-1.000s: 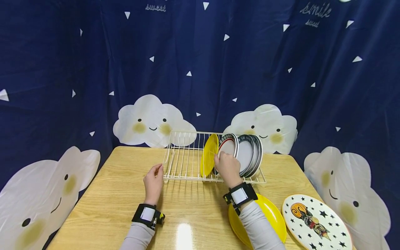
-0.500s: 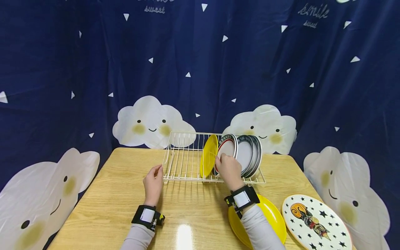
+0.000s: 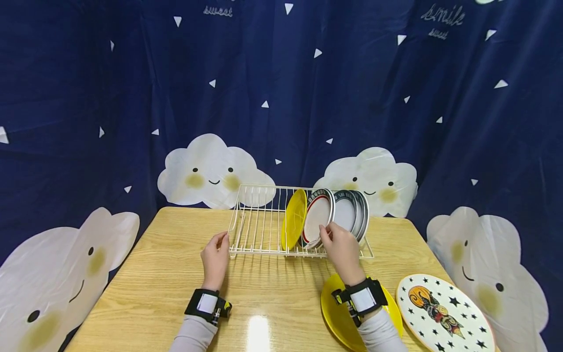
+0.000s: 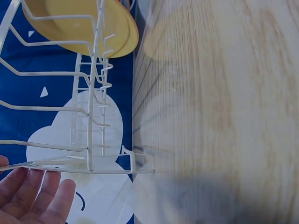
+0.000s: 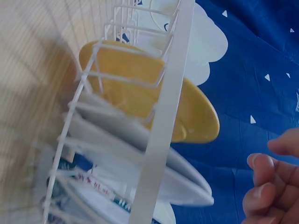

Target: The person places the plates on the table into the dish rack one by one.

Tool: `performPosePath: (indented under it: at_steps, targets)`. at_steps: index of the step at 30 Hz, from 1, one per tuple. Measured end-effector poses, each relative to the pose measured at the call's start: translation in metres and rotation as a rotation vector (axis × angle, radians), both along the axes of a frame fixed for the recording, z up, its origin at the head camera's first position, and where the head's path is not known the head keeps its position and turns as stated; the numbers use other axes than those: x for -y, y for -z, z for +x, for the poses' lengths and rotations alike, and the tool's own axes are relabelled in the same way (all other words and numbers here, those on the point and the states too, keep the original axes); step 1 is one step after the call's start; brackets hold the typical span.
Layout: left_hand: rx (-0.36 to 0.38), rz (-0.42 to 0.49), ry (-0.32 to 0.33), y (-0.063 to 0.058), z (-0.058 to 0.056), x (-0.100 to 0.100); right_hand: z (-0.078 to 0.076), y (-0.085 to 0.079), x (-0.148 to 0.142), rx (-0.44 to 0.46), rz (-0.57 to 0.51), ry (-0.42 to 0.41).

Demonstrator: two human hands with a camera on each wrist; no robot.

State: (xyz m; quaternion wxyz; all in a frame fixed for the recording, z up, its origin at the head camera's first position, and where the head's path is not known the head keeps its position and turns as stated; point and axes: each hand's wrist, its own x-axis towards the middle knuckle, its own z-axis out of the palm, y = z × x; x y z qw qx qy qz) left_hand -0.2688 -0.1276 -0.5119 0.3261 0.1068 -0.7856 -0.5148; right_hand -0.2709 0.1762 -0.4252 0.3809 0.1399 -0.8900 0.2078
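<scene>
My left hand (image 3: 215, 261) pinches the left end of a white wire dish rack (image 3: 259, 252); in the left wrist view its fingers (image 4: 55, 198) lie at the end wire. Toward the rack's middle a yellow plate (image 3: 294, 220) stands on edge. To its right are a white plate with a red ring (image 3: 317, 219) and several dark-rimmed plates (image 3: 344, 210). My right hand (image 3: 345, 249) is in front of these, fingers loosely bent. The right wrist view shows its fingertips (image 5: 261, 168) apart from the rack and plates, holding nothing.
A second yellow plate (image 3: 338, 318) lies flat on the wooden table (image 3: 149, 274), partly under my right forearm. Beside it is an oval white plate (image 3: 444, 313) with stars and a cat-like figure. A dark blue curtain (image 3: 246, 73) with clouds hangs behind.
My right hand has moved right and slightly down, off the front of the red-ringed plate, uncovering more of it. My left hand has stayed at the rack's left end.
</scene>
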Motion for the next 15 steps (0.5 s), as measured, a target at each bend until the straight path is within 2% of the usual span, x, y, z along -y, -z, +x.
performPosePath:
  at_steps: [6, 15]
  targets:
    - [0.007, 0.003, 0.003, -0.001, 0.000, 0.000, 0.015, 0.003, -0.027, 0.016, -0.019, 0.029]
    - [0.006, 0.006, -0.006, -0.002, -0.001, 0.000, 0.034, 0.018, -0.064, 0.023, -0.055, 0.114]
